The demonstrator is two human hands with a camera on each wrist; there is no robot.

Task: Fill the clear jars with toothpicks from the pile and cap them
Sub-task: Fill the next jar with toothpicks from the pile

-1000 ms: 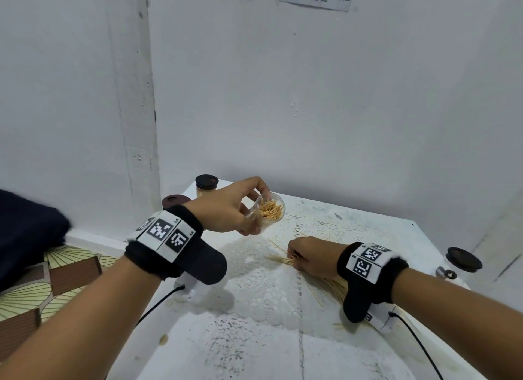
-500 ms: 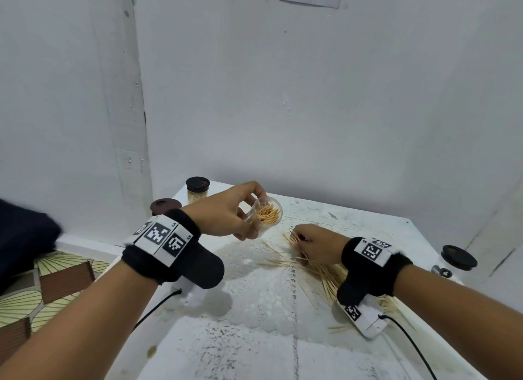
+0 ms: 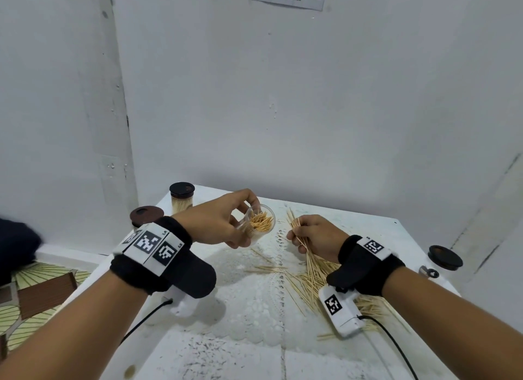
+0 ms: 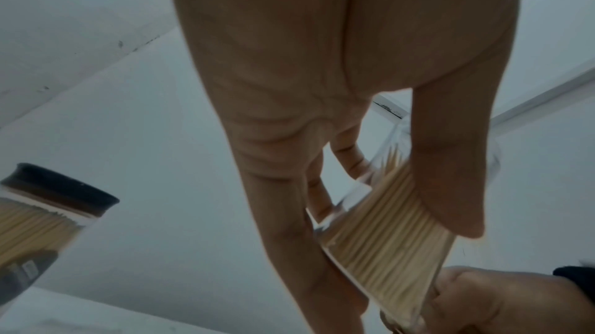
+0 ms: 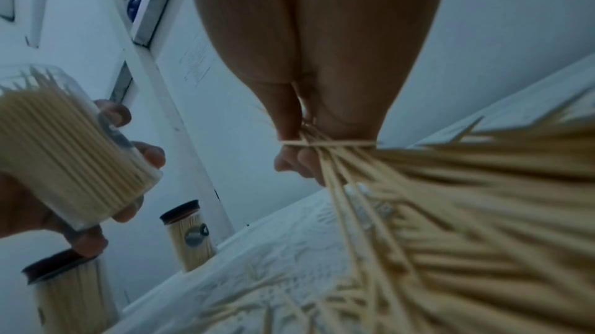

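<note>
My left hand [image 3: 226,224] grips a clear jar [image 3: 259,222] partly full of toothpicks, held tilted above the table with its mouth toward the right. The same jar [image 4: 383,232] shows between thumb and fingers in the left wrist view, and the jar [image 5: 70,151] appears again in the right wrist view. My right hand [image 3: 308,234] pinches a bunch of toothpicks [image 3: 300,232] just right of the jar mouth; the bunch [image 5: 325,146] fans out under the fingers. The loose pile [image 3: 325,275] lies on the table under my right wrist.
Two filled, dark-capped jars [image 3: 182,198] [image 3: 147,215] stand at the table's far left corner. A loose dark cap [image 3: 445,257] lies near the right edge beside a small metal piece [image 3: 428,272]. White walls close in behind. A patterned floor shows at left.
My right hand has lifted off the pile with a bunch of toothpicks and come up toward the jar mouth. The left hand keeps the jar about where it was.
</note>
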